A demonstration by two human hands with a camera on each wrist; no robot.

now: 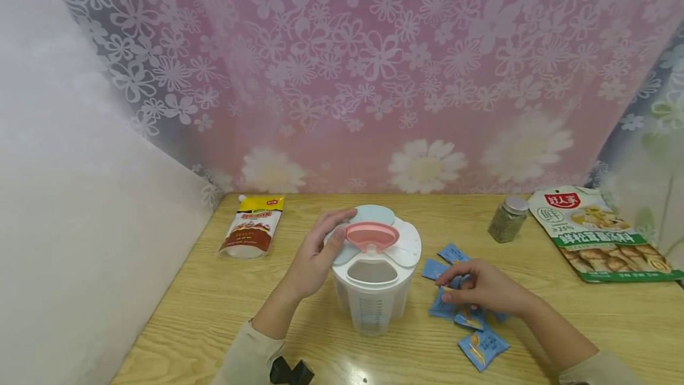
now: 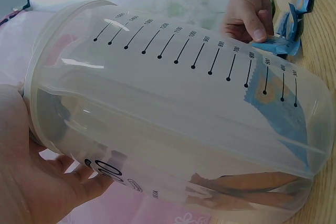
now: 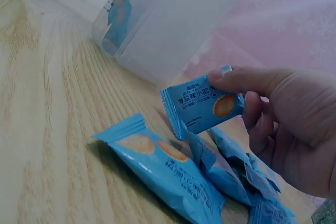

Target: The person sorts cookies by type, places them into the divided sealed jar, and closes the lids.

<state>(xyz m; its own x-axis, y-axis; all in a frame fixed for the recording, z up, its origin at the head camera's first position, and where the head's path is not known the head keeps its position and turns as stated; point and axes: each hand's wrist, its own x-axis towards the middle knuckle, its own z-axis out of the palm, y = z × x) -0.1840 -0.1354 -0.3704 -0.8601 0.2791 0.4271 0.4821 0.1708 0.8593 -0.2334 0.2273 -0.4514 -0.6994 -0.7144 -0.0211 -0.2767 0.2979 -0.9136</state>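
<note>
A pink and lilac flowered cloth [image 1: 347, 76] fills the far side of the scene, and before it lies the wood-grained table [image 1: 214, 314]. The translucent container [image 1: 371, 305] stands upright near the middle. Its white lid [image 1: 408, 245] has pale-blue and white flaps, and the pink flap [image 1: 372, 235] is tilted up beside the uncovered near opening [image 1: 372, 272]; only the head view shows this top clearly. My left hand [image 1: 317, 251] holds the container at the left edge of the lid, thumb beside the pink flap. The left wrist view adds what is hidden from above: my other fingers curve loosely against the side below the rim.

At the far right lies the mushroom pouch [image 1: 598, 233]; at the far left, the spouted pouch [image 1: 253, 227]. Just left of the mushroom pouch is a glass jar [image 1: 506, 221] of greenish flakes.

Several blue packets [image 1: 483, 346] lie loosely to the right of the container, on the near side. My right hand [image 1: 481, 287] is over them; from above I cannot clearly separate what it has from the heap. The right wrist view settles it: thumb and fingers are closed in a pinch on the held packet [image 3: 197, 103], its printed cracker facing out, above the others. Both wrist views show the inner packet [image 2: 278, 106] through the container's wall, low down, while from above it is only a bluish tint.
</note>
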